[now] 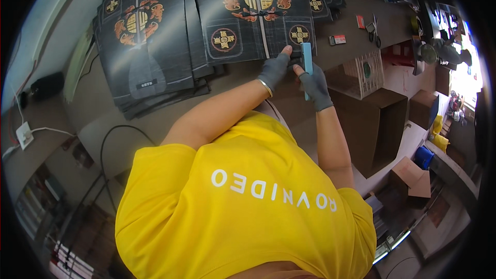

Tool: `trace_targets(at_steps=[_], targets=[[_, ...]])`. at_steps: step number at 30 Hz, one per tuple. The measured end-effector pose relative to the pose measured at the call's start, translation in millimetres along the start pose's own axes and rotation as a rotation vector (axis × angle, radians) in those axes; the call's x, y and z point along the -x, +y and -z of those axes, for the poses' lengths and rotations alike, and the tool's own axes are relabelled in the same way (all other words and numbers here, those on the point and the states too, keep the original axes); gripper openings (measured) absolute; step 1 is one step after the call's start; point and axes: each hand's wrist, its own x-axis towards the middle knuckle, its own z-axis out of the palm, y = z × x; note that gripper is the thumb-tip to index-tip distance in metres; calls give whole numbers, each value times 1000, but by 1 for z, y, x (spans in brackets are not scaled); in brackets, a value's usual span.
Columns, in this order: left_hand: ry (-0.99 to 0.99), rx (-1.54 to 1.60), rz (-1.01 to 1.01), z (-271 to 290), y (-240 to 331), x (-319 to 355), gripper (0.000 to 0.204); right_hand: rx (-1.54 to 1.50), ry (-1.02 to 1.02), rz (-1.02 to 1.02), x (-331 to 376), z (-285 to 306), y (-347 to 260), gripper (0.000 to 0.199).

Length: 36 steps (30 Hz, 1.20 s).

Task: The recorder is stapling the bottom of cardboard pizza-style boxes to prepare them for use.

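My left hand [276, 68], in a grey fingerless glove with a gold-coloured bangle at the wrist, is closed at the lower edge of a black printed sheet [212, 13]. Its thumb lies over the sheet and the other fingers are mostly hidden. Just to the right, my right hand [316, 87], gloved alike, grips a light-blue flat bar-shaped tool [307, 54] that stands nearly upright beside the sheet's corner. The sheet carries gold and orange round emblems. A stack of similar black sheets [119, 62] lies to the left.
Scissors [373, 31] and a small red-and-white box [337, 40] lie on the grey table [351, 8] at the right. Beyond its near edge stand a white slatted basket [369, 72] and an open cardboard box [380, 129]. A black cable [111, 129] hangs at the left.
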Motion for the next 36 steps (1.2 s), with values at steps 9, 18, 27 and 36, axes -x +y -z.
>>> trace_targets(at_steps=[9, 18, 27, 36], targets=[[137, -330, 36, -1, 13, 17, 67, 53, -28, -116, 1, -6, 4, 23], [-90, -568, 4, 65, 204, 122, 41, -258, -710, -66, 59, 27, 13, 41], [282, -1189, -771, 108, 280, 110, 43, -175, -243, 41, 28, 35, 34, 39], [-184, -321, 96, 29, 103, 54, 46, 115, -275, 87, 16, 35, 21, 45]])
